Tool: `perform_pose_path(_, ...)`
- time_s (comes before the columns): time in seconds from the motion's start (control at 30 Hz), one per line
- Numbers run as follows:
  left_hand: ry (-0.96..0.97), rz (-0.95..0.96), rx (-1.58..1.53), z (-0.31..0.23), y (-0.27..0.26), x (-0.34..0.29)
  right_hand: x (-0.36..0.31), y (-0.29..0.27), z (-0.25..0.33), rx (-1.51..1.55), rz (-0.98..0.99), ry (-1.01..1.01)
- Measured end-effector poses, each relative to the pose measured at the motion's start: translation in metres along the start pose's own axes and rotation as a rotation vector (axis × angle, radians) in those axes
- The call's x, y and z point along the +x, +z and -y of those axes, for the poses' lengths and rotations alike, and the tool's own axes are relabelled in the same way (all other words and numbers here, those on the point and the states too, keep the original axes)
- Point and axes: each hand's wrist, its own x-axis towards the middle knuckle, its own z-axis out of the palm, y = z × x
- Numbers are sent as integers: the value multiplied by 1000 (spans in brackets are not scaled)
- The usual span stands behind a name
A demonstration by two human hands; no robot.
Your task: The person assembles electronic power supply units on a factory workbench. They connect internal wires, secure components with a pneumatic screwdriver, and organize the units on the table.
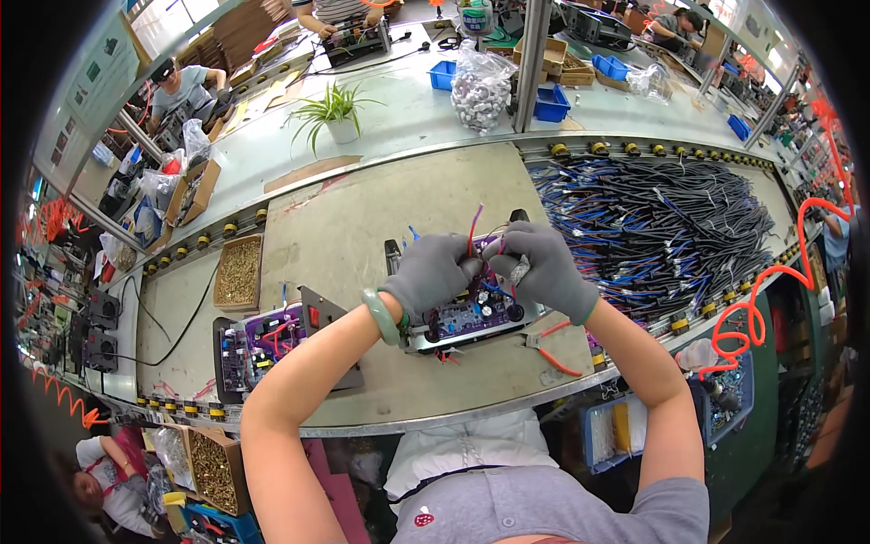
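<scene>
My left hand [431,272] and my right hand [546,268], both in grey gloves, meet above an open electronic unit with a circuit board [489,314]. My left fingers are closed on a thin red-purple wire [475,222], whose end sticks up between the hands. My right hand is pinched close beside it on wires, with a small whitish piece [519,269] against its fingers. The fingertips partly hide the wire ends. To the right of the unit lie cutting pliers with red handles [555,355]. A similar unit with a purple board [269,341] sits left of my left forearm.
Black cables with blue ends [652,231] cover the bench's right side. A box of small brass-coloured parts [238,274] stands at the left. Beyond the rail are a potted plant [337,116] and a bag of white parts [480,89]. An orange coiled hose [750,326] hangs at the right.
</scene>
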Motion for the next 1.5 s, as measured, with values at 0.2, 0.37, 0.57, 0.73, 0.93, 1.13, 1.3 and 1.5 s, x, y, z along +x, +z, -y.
perform_pose_path(0.2,22,67,168,-6,2,6,2,2,-5,23,-25,2)
perform_pose_path(0.37,47,83,93,-9,1,5,-1,4,-6,-35,-60,-63)
perform_pose_path(0.57,64,205,139,3,1,8,-2,5,-5,-62,-55,-35)
perform_pose_path(0.73,126,168,370,-5,7,9,-2,1,-2,15,-28,-22)
perform_pose_path(0.93,266,61,230,-9,-11,19,-8,-8,1,60,-199,60)
perform_pose_path(1.13,-48,267,-673,-36,-11,27,-8,-19,-3,-96,-259,19)
perform_pose_path(1.3,-3,220,-405,-33,-4,28,4,-56,-4,-443,91,-268)
perform_pose_path(1.5,-6,76,313,-12,15,37,2,-24,-11,-624,63,38)
